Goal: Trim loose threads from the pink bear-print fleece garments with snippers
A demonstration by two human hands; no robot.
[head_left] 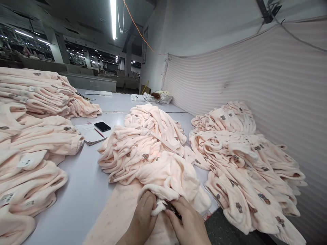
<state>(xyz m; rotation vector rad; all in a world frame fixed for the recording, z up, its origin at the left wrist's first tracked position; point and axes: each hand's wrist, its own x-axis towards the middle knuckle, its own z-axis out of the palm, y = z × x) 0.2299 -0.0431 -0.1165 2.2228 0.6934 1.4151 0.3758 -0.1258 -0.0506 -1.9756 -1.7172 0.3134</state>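
Note:
My left hand (144, 216) is closed on the edge of a pale pink fleece garment (163, 172), lifting a rolled hem near the table's front. In my right hand (186, 221) are small dark thread snips (173, 209), mostly covered by the fingers. Their blades touch or nearly touch the white fabric edge between my two hands; I cannot tell if they are cutting. The garment lies bunched with more pink fleece (153, 119) heaped behind it. Flat pink cloth (120, 207) spreads beneath my hands.
Stacked pink garments with white labels (25, 161) fill the left side. Another draped heap (237, 160) hangs over the right edge. A phone (102, 126) and a red pen (99, 132) lie on papers (88, 134). Paper stacks (163, 97) stand at the back beside a hanging striped cloth (230, 75).

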